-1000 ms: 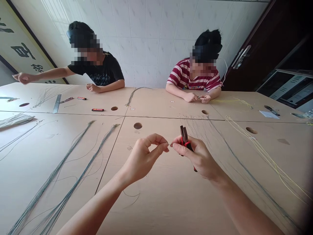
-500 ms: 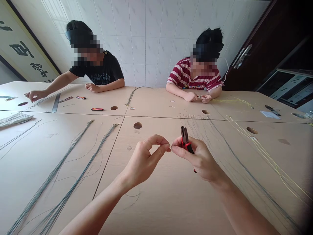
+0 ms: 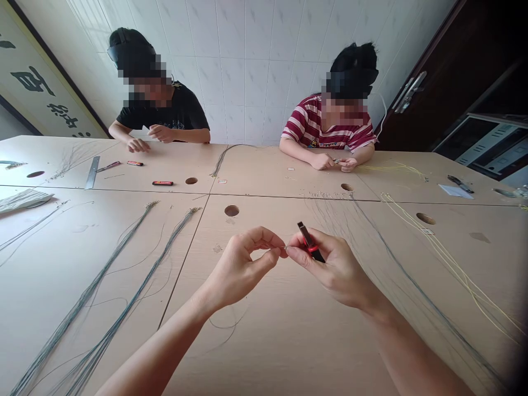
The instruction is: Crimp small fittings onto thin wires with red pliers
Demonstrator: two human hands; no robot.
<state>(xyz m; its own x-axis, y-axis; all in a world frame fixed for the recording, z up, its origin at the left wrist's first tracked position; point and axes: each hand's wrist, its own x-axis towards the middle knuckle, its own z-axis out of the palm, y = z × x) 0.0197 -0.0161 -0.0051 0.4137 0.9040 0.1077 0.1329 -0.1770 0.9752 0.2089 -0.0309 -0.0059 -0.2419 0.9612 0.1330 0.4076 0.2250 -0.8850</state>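
Over the middle of the table my left hand (image 3: 247,264) pinches a thin cord (image 3: 285,247) between thumb and forefinger. The fingertips of my right hand (image 3: 330,261) meet the same spot and pinch there too. Tucked in my right hand is a pair of pliers (image 3: 306,235) with dark jaws and red and black handles, the jaws pointing up and away. A thin loose strand (image 3: 234,325) curves over the table below my left hand. What lies exactly between the fingertips is too small to make out.
Grey-green cord bundles (image 3: 119,264) with metallic ends lie on the left, yellow cords (image 3: 445,247) on the right. Fine strands (image 3: 330,196) spread beyond my right hand. The table has round holes (image 3: 231,210). Two people (image 3: 165,118) sit opposite; a steel ruler (image 3: 93,171) lies far left.
The pliers have turned in my right hand, and their jaws now show edge-on. My hands stay together. The co-worker on the left has drawn the outstretched arm back toward the body.
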